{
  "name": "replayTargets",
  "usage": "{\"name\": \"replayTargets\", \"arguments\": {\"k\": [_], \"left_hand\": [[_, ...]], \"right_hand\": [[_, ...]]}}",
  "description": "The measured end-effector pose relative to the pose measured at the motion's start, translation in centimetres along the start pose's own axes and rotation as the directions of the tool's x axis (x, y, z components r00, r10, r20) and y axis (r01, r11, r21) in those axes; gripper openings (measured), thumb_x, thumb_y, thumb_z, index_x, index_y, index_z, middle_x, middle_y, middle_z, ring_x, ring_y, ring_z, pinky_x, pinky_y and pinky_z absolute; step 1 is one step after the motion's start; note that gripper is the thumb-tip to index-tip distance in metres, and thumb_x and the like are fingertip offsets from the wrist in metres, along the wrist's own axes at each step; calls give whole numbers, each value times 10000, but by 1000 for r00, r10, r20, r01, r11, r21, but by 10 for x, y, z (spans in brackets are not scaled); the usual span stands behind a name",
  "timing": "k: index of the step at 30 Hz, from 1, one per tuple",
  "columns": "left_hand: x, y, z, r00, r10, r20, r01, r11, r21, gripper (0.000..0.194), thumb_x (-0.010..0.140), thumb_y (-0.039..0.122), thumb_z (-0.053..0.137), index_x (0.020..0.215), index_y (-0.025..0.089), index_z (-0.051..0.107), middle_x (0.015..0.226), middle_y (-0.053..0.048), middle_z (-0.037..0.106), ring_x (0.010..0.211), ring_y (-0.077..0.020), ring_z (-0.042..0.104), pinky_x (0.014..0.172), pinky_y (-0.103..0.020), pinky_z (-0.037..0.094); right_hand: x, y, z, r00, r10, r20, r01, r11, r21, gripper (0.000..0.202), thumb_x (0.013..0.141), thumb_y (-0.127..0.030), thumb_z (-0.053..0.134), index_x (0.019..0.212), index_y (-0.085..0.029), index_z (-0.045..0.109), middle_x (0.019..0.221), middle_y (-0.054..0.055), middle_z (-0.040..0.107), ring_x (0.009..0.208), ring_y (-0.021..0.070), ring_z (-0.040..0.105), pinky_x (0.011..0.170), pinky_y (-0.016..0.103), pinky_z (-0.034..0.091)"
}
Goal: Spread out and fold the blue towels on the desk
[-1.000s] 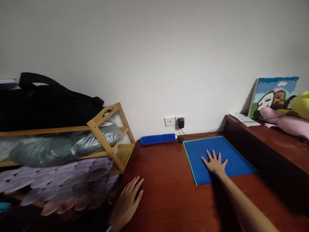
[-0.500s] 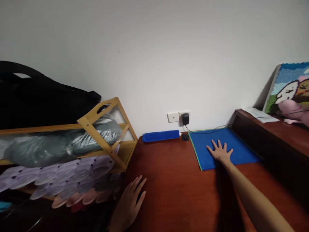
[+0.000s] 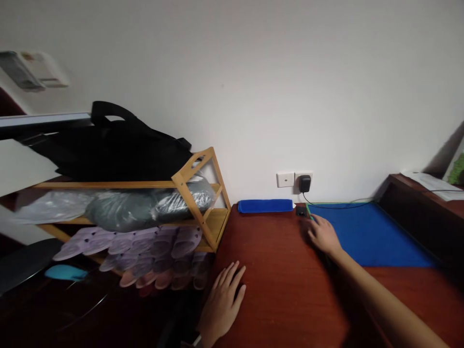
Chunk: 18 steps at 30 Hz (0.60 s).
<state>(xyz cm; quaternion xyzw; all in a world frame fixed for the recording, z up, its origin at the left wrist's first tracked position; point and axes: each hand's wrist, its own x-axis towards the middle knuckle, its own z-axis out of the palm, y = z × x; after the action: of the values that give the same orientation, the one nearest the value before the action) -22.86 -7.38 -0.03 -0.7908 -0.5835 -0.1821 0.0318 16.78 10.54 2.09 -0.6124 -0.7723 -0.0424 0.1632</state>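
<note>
My right hand (image 3: 324,234) is at the left, green-trimmed edge of a blue cloth (image 3: 380,237), with its fingers curled closed on that edge. The fingertips are slightly blurred, and my hand and forearm hide the cloth's near left part. On the reddish-brown wooden tabletop (image 3: 268,270), my left hand (image 3: 224,299) rests palm down with fingers stretched out, holding nothing. A folded blue cloth (image 3: 266,206) lies against the wall, left of the spread one.
A black adapter (image 3: 305,183) is plugged in at the wall, its cord trailing along the cloth's back edge. A wooden rack (image 3: 195,169) at left holds a black bag (image 3: 126,150), plastic-wrapped bundles and several slippers (image 3: 145,241). A raised dark ledge (image 3: 406,208) borders the right.
My right hand has gone from lying spread on the blue cloth to its left edge, fingers now curled. The view has turned left; my left hand still rests on the tabletop.
</note>
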Motion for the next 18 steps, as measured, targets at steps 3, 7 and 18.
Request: {"name": "replayTargets", "arguments": {"k": [3,7,18], "left_hand": [[-2,1,-2,1000,-18,13,18,1000,-6,479,1029,355,452,1508,361,468,1568,-4,509,1424,-247,485,1173,-485,432],[-4,2,-4,999,-28,32,28,1000,-12,490,1033,351,451,1523,361,443,1583,-5,489,1438,-245,467,1170,-488,438],[-5,3,-7,997,-57,45,58,998,-25,462,1043,359,428,1502,355,475,1588,0,483,1454,-232,442,1191,-477,412]], "right_hand": [[32,-54,12,974,-211,79,215,975,-49,442,934,-288,427,1277,-226,700,1663,49,339,1501,277,322,1235,465,224],[63,-86,34,987,-103,122,123,977,-175,550,924,-255,406,1427,-133,589,1663,93,309,1552,335,199,1259,567,70],[-13,-116,49,990,-141,-26,138,984,-111,526,966,-237,355,1412,-105,600,1559,151,479,1521,309,305,1273,549,36]]}}
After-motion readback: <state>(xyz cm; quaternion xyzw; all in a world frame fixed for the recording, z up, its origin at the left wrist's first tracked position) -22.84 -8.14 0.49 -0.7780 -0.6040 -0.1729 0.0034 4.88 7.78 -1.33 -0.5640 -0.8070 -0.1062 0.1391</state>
